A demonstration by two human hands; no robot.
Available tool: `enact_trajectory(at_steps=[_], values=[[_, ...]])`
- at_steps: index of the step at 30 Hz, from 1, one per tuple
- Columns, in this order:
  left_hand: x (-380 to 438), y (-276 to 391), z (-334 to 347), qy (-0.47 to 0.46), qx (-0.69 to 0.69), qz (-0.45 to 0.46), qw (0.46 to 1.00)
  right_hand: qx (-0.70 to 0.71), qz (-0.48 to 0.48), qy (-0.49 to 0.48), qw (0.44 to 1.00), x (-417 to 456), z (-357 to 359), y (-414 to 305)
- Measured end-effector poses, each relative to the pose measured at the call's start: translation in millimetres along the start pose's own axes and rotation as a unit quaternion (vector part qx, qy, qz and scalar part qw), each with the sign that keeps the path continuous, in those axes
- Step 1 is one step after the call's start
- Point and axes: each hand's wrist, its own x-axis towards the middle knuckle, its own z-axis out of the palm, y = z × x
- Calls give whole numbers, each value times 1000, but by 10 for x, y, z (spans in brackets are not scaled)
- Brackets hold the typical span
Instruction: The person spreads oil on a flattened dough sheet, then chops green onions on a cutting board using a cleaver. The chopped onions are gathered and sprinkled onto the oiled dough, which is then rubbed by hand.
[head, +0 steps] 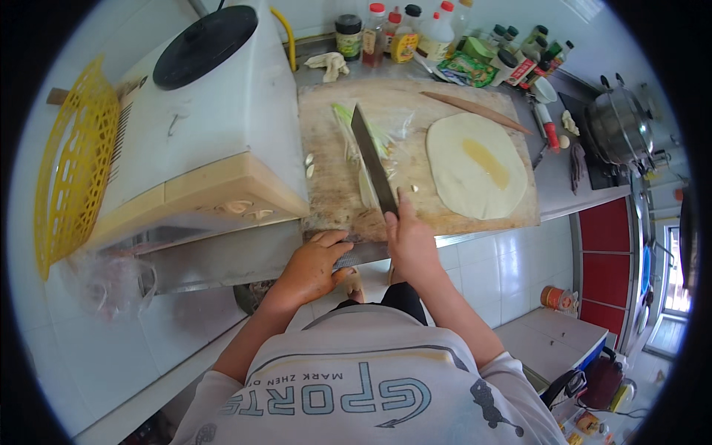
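Note:
My right hand (413, 242) grips the handle of a kitchen cleaver (371, 156), its blade pointing away from me over a wooden cutting board (334, 194). Under and beside the blade lie scallions (364, 186), partly hidden by it, with a piece of clear plastic wrap (400, 125) to their right. My left hand (317, 264) rests at the board's front edge, fingers apart and holding nothing. Further right on the board is a round sheet of dough (453, 178) with a yellow streak of what looks like oil (485, 164). Behind the dough lies a tapered wooden rolling pin (473, 110).
A white countertop appliance (206, 128) with a black lid on top stands close left of the board. Seasoning bottles (434, 41) line the wall behind it. At the far right, a steel pot (620, 125) sits on the stove. Garlic cloves (310, 169) lie at the board's left edge.

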Motion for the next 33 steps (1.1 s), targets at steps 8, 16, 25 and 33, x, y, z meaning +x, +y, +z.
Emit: enact_trajectory(at_steps=[8,16,25,33], values=[[-125,6,-5,-14,6,-29,999,-26,-4,-19,999,-4,30,-15],[-46,25,-61,-26,24,-24,999,-45,-21,-21,999,38,83,53],[-12,53,-54,-43,15,-43,998,-52,-32,-48,997,109,147,51],[-66,41,7,-23,4,-38,999,20,15,7,1000,130,-126,76]])
